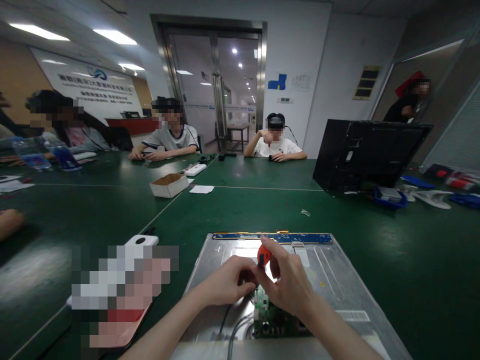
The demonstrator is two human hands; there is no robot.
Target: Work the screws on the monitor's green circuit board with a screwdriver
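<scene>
My right fingers (pixel 276 252) are closed around the red screwdriver handle (pixel 264 255), its end jutting above them; my left fingers (pixel 245 280) curl beside it, grip unclear

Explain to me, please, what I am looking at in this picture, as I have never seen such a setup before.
There is no robot here: the single picture comes from a camera worn on a person's head, looking forward and down at their two bare hands. On the green table lies a metal panel with a green circuit board and a narrow blue board along its far edge. The right hand holds an orange-handled tool; the left hand is close beside it, its fingertips partly hidden. Beyond stand an open box and a black monitor.
</scene>
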